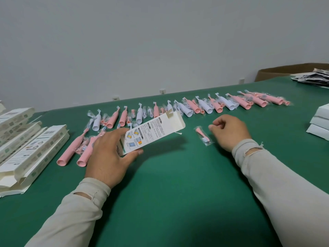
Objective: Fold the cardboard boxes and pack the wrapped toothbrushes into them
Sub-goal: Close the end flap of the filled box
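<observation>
My left hand [108,154] grips the near end of a white printed cardboard box [153,132], held just above the green table [178,175] with its far flap open. My right hand [229,132] hovers to the right of the box, fingers loosely curled and holding nothing. Just left of that hand a small wrapped pink brush head [203,136] lies on the table. A long row of wrapped pink and white toothbrushes [195,106] runs across the table behind the box.
Flat unfolded boxes [30,152] are stacked at the left edge. White closed boxes [320,122] are piled at the right edge. Printed leaflets [311,78] and a brown carton [284,70] sit at the far right. A grey wall stands behind the table.
</observation>
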